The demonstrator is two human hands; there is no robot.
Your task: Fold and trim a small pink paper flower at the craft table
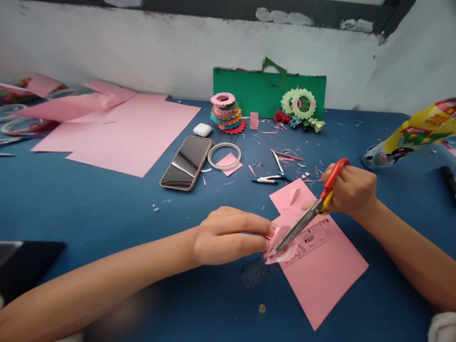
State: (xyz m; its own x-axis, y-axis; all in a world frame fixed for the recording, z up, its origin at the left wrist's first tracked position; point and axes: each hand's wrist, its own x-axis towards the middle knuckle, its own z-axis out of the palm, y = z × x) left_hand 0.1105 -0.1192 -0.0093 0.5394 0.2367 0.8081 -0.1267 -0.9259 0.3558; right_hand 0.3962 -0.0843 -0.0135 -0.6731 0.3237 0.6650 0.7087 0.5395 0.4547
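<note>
My right hand [352, 187] grips a pair of scissors [302, 224] with red and yellow handles. The blades point down and left, lying against a small folded piece of pink paper [280, 236]. My left hand [235, 235] pinches that piece from the left, fingers closed on its edge. Beneath the blades a clear plastic ruler [317, 236] lies slantwise across a larger pink paper sheet [326, 280]. Another pink square [285, 195] sits behind, with a small pink scrap on it. Whether the blades are cutting at this instant I cannot tell.
Behind my hands are a phone [187, 164], a white earbud case [202, 129], a ring [224, 156], a compass [278, 173] and paper scraps. Stacked paper rings [228, 113] stand by a green board [256, 97]. Pink sheets [131, 137] lie left; a yellow bottle-like pack [416, 130] leans right.
</note>
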